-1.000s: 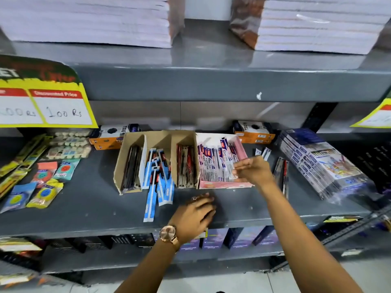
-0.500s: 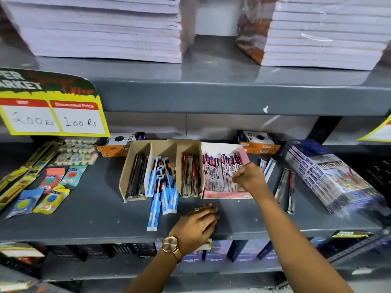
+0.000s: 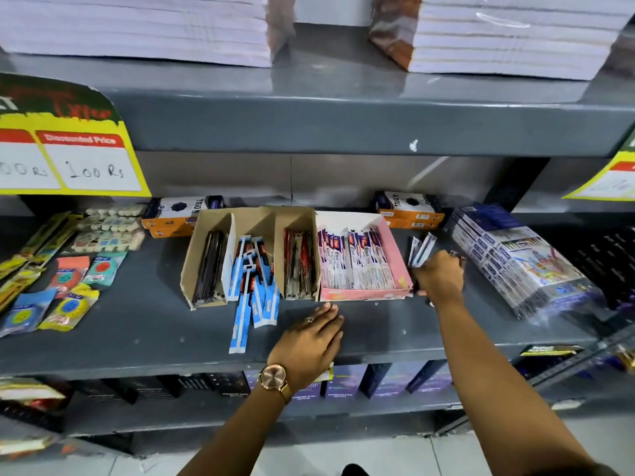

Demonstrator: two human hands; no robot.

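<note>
Gripping loose pen packets [image 3: 422,249] at 3 o'clock of pink box [image 3: 395,255], right hand [image 3: 439,280] pinches lower ends. Left hand [image 3: 311,341] flat on shelf [image 3: 137,331], holding nothing. Packets likely light, thin, flexible, slick; best pinched mid-length, bundled.

The pink box [image 3: 395,257] is showing white-and-purple packets [image 3: 350,266]; the brown cardboard box [image 3: 254,219] is holding blue-and-white sleeves [image 3: 256,297]. The shelf [image 3: 137,321] is looking dark grey, the price sign [image 3: 68,159] glowing yellow and red.

Shelf [image 3: 395,326] front bare, narrow gap between pink box [image 3: 393,259] and wrapped packs [image 3: 515,259]
</note>
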